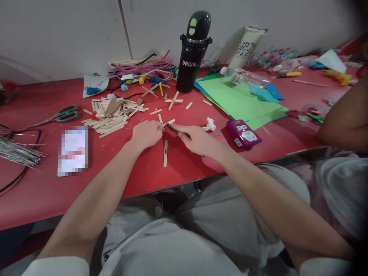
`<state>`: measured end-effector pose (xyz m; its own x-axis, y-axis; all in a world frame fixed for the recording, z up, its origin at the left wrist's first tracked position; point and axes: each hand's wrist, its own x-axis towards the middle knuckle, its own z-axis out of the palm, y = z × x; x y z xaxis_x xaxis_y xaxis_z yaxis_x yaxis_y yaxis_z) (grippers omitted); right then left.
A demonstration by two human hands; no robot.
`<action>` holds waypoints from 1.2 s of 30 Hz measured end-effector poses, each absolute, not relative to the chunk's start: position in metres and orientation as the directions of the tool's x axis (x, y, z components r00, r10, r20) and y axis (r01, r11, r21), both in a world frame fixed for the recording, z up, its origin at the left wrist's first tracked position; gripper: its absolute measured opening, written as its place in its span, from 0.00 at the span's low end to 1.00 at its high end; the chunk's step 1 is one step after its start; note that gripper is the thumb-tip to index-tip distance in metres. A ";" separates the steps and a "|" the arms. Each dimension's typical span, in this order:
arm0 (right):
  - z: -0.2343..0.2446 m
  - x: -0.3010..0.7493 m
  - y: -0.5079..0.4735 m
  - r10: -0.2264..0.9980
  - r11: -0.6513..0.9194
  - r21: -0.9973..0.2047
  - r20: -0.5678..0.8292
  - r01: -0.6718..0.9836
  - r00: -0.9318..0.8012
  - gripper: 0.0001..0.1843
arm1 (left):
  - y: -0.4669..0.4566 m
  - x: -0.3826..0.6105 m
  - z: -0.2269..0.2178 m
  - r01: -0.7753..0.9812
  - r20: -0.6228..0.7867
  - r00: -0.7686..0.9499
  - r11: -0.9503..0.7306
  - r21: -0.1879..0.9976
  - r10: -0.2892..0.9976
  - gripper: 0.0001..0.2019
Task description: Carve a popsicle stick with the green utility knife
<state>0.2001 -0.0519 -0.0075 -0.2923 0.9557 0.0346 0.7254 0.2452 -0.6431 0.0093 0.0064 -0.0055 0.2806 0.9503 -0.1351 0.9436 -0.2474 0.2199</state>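
Popsicle stick (165, 154), a loose one, is being framed by the two forearms on the red table (138, 172), just on the near side of the hands. Off to the left of the left hand, a blurred-out phone (73, 151) is being seen face up. A purple adapter (243, 135) is being kept near the right hand, over on its right.

A dark-handled tool (173, 129) is being gripped in the right hand (196, 140), fingers wrapped round it; its type can't be told. Pale sticks (160, 117) are being pinched by the left hand (148, 134) right at the tool's tip, and the exact contact is being hidden by fingers.

Beyond the left hand a stick heap (113, 119) is being passed by; past both hands, crossed sticks (173, 100) are being backed by a black tumbler (191, 57).
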 end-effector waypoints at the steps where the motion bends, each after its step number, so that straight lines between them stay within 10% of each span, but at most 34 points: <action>1: -0.008 0.200 -0.052 0.951 0.260 -0.641 0.041 0.722 -0.305 0.28 | 0.006 0.009 -0.006 0.944 -0.134 0.281 -0.249 0.218 0.950 0.20; 36: -0.012 0.199 -0.054 0.949 0.279 -0.571 0.041 0.772 -0.312 0.30 | 0.005 0.009 -0.007 0.942 -0.134 0.289 -0.256 0.218 0.948 0.22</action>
